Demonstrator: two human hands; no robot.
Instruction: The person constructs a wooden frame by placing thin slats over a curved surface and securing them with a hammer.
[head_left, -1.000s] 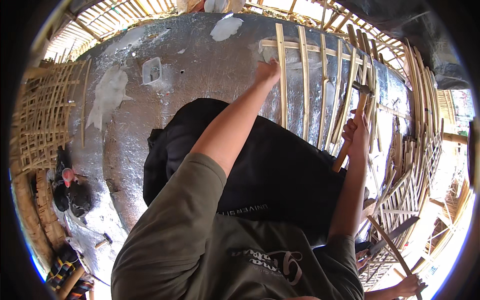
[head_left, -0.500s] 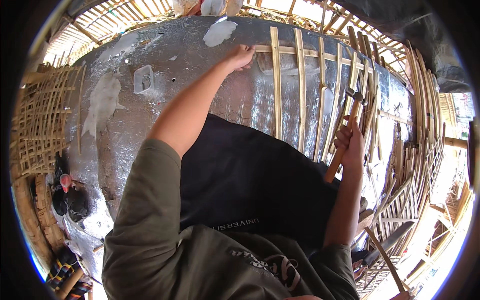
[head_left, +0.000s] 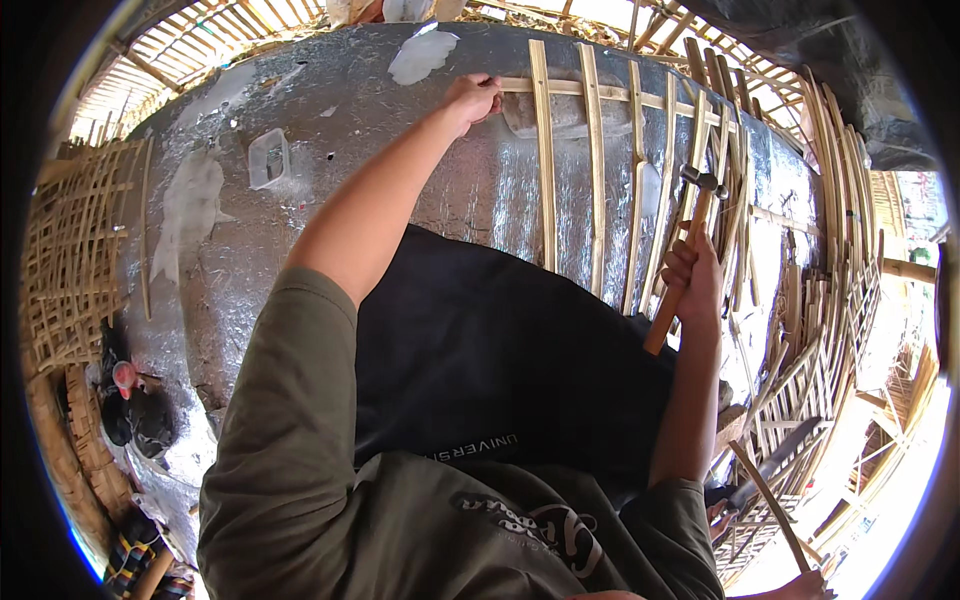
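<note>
Nearest the camera is the person's own olive-green T-shirt (head_left: 400,520), with a large black cloth (head_left: 500,350) spread just beyond it over the lower part of a silver foil-covered wall (head_left: 400,180).

On the right, the right hand (head_left: 692,280) is wrapped in a full fist around the wooden handle of a hammer (head_left: 690,255). The fingers are closed tight on the shaft a little above its lower end, and the handle slants up and slightly right so that the dark metal head sits near the vertical bamboo slats (head_left: 595,180). About five of these upright slats can be counted on the foil between the two hands, with more bunched together further right where they blur into a stack.

Further away, the left arm stretches up across the cloth to the left hand (head_left: 470,98). Its fingers are curled together and pinched at the left end of a horizontal bamboo strip (head_left: 600,92) that crosses the tops of the upright slats; whether anything small is held between the fingertips cannot be told.

To the far left on the foil is one small clear rectangular container (head_left: 268,160); its contents cannot be made out. At the left edge hangs a woven bamboo lattice panel (head_left: 70,260), and below it stands a dark chicken (head_left: 135,405) with a red head.
</note>
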